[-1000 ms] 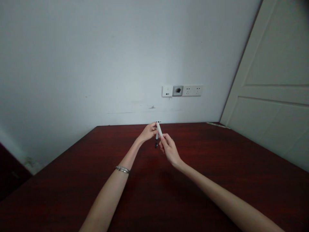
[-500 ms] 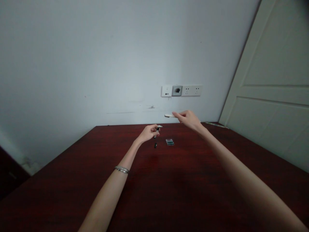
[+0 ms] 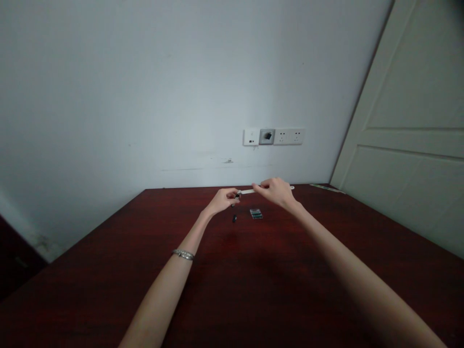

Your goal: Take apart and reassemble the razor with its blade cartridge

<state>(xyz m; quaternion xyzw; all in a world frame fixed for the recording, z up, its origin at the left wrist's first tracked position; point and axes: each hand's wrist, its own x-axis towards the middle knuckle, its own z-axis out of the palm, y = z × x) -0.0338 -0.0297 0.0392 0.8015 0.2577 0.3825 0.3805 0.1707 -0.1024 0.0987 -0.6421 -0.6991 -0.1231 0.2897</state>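
My left hand (image 3: 225,198) is closed on a small black-and-white object (image 3: 237,196), held low above the table; its kind is too small to tell. In my right hand (image 3: 274,190) is a white toothbrush (image 3: 248,191), lying level, with its holed handle end sticking out to the right. The toothbrush's head end meets or nearly meets the small object at my left fingertips; contact cannot be made out. Below my left hand a small black piece (image 3: 234,218) lies on the table. Right of it lies a small flat clear pack (image 3: 255,213) with a green band.
The dark red table (image 3: 232,280) runs back to a pale wall. Wall sockets (image 3: 289,136) and a switch plate (image 3: 266,136) sit above its rear edge. A thin flat strip (image 3: 327,188) lies at the back right, beside a pale panelled door (image 3: 409,145).
My right hand has moved down and slightly left, bringing the toothbrush head to the small object in my left hand. My left hand has barely moved.
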